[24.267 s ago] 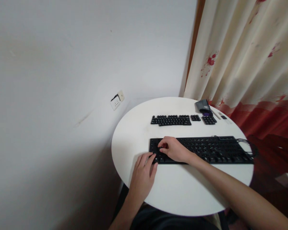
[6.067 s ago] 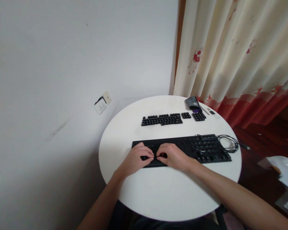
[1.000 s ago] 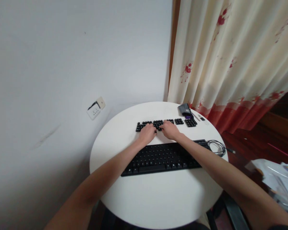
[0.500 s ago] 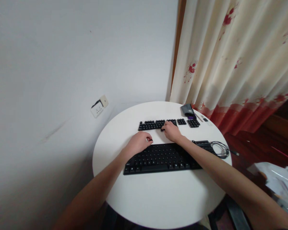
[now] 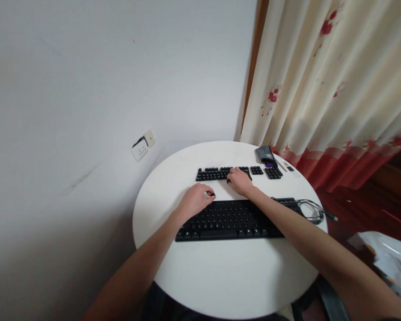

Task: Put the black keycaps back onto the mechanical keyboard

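My left hand (image 5: 197,199) is over the upper left edge of a black keyboard (image 5: 218,234), thumb and fingers pinched on a small black keycap (image 5: 212,195). Most of the keyboard's visible upper area shows bare key posts, while keycaps sit along its bottom row. Beyond it, rows of loose black keycaps (image 5: 209,174) lie on the white round table (image 5: 227,272). My right hand (image 5: 239,181) rests at the near edge of these rows, its fingers closed on a dark keycap that is mostly hidden. The right forearm covers part of the keyboard's right side.
Smaller groups of keycaps (image 5: 273,173) lie farther right. Behind them is a grey pouch (image 5: 263,154). A coiled cable (image 5: 312,211) hangs near the table's right edge. A wall with a socket (image 5: 140,150) stands left, and a curtain (image 5: 297,89) behind.
The view has shifted slightly, so everything appears a little farther right. Both hands keep nearly the same places, the left still pinching its keycap and the right still at the loose rows.
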The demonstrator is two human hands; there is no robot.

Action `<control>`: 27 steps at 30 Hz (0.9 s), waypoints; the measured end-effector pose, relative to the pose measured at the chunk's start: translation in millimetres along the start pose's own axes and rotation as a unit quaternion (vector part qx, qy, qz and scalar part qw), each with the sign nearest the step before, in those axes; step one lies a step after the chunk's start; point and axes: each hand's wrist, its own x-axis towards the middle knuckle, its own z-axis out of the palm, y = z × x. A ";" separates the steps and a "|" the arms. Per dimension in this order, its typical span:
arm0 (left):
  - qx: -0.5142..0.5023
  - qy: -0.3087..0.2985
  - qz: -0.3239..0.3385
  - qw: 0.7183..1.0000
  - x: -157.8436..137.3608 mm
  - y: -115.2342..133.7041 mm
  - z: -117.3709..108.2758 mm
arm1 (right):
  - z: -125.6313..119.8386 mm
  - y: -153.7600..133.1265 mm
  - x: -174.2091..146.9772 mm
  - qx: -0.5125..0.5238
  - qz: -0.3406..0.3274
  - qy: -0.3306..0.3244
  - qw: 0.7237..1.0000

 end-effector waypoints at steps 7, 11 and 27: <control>-0.018 -0.018 0.035 0.999 -11.2 10.3 -10.3 | -19.3 -17.4 -23.4 0.069 -0.005 0.032 0.997; -0.070 -0.042 0.068 0.994 -30.3 25.1 -10.4 | -29.5 -32.5 -67.5 0.173 -0.007 0.042 0.984; -0.051 -0.085 0.115 0.988 -55.4 42.4 13.2 | -29.3 -57.5 -130.0 0.297 -0.041 -0.041 0.953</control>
